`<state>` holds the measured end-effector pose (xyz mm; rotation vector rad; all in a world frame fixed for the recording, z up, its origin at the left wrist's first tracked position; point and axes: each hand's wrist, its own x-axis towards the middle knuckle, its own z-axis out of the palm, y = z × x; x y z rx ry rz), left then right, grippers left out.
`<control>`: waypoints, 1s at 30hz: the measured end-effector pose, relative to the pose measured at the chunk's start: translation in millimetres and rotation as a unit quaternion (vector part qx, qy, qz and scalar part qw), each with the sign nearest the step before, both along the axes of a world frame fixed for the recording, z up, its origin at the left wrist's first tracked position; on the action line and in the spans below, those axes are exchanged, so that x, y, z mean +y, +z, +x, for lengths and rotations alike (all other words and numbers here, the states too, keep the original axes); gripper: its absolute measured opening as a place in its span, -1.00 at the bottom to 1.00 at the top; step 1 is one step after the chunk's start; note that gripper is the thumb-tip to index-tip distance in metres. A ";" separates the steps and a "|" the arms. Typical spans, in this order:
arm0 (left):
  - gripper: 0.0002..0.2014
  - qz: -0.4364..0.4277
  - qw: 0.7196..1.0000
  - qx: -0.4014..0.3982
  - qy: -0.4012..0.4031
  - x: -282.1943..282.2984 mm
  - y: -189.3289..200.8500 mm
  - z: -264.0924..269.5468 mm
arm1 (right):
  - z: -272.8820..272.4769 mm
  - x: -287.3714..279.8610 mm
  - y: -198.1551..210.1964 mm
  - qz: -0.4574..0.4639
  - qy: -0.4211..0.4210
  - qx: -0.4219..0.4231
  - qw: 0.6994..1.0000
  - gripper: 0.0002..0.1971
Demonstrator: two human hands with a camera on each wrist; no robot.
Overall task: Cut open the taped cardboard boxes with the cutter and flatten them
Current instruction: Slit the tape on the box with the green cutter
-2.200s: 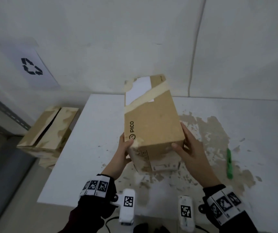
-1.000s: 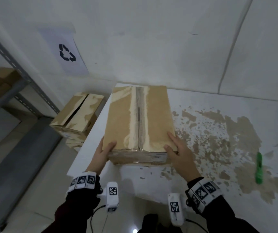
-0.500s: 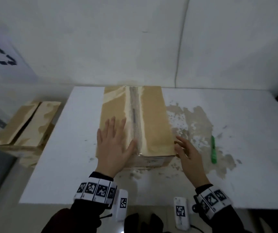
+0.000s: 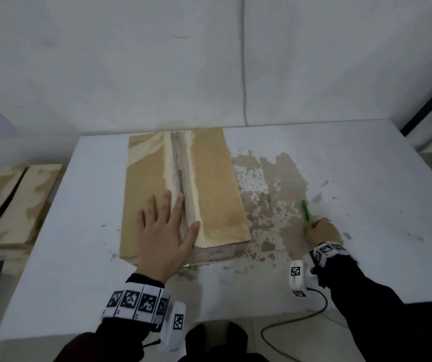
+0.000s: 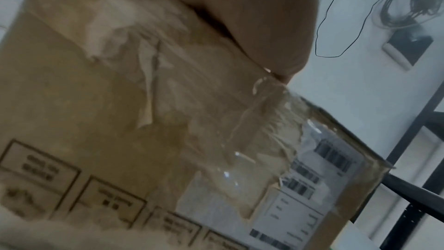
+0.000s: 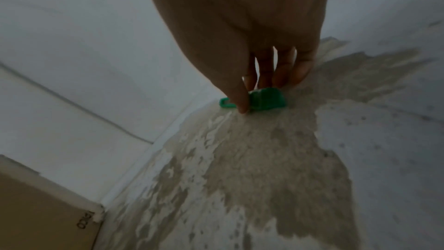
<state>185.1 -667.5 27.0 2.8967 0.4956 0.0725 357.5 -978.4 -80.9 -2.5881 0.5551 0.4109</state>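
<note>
With the left hand [image 4: 163, 237] pressed flat on the cardboard box [image 4: 211, 184], the right hand [image 4: 320, 229], at the box's 3 o'clock, pinches the green cutter [image 4: 306, 210] and should seat it firmly before lifting.

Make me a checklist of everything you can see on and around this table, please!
Surface: white table, paint worn off in a brown patch right of the box.
Job's things: taped cardboard box lies flat, tape seam up, not yet cut; green cutter lies on the table.
Clutter: nothing seen.
Hands: left hand presses flat on the box top; right hand has its fingers closing on the cutter's near end.
Cables: one cable trails from the right wrist camera below the table edge.
Surroundings: white wall; another box with open flaps sits lower, left of the table.
</note>
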 end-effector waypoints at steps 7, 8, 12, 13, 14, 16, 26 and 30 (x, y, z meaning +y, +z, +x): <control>-0.48 -0.029 0.987 -0.069 -0.142 66.8 13.1 -1.1 | -44.3 49.9 105.2 0.252 0.077 -0.144 0.954 -0.76; -0.51 -0.031 0.984 -0.076 -0.158 74.3 11.0 -0.8 | -51.9 67.4 129.7 0.279 0.113 -0.167 0.939 -0.80; -0.53 -0.035 0.980 -0.080 -0.177 78.8 0.9 -2.2 | -60.1 152.9 190.7 0.343 0.241 -0.145 0.896 -0.90; -0.52 -0.047 0.981 -0.078 -0.171 79.2 -1.1 -2.6 | -55.7 176.6 195.2 0.314 0.273 -0.135 0.900 -0.89; -0.51 -0.057 0.982 -0.076 -0.164 79.7 -1.9 -2.8 | -49.2 199.4 196.8 0.272 0.304 -0.127 0.904 -0.87; -0.50 -0.064 0.982 -0.077 -0.160 80.1 -3.3 -1.6 | -33.8 238.4 195.8 0.181 0.352 -0.123 0.910 -0.77; -0.44 -0.057 0.979 -0.076 -0.181 85.9 -9.2 -3.1 | 18.8 317.2 183.0 -0.036 0.388 -0.091 0.917 -0.61; -0.46 -0.065 0.978 -0.079 -0.180 86.0 -11.1 -3.4 | 20.2 323.9 185.4 -0.049 0.381 -0.094 0.918 -0.63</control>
